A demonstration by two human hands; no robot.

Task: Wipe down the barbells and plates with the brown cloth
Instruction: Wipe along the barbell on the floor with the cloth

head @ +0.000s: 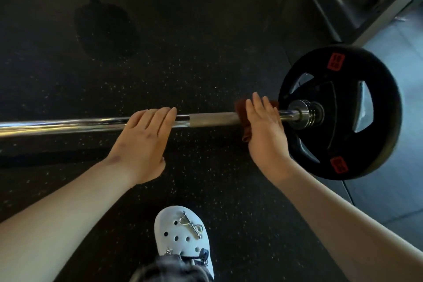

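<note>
A chrome barbell [68, 125] runs across the view from the left edge to a black weight plate [375, 107] with red labels at the right. My left hand [142, 142] rests on the bar with straight fingers laid over it. My right hand [265, 130] presses the brown cloth [241, 110] onto the bar just inside the plate, fingers straight. The cloth wraps the bar under my palm and hangs a little below it. A steel collar [306, 113] sits at the plate's hub.
Dark speckled rubber flooring [183, 64] lies under the bar. A black dumbbell [98, 7] rests at the upper left. A grey metal rack frame [357, 0] stands at the upper right beside pale floor tiles [393, 190]. My white clog [183, 233] is below the bar.
</note>
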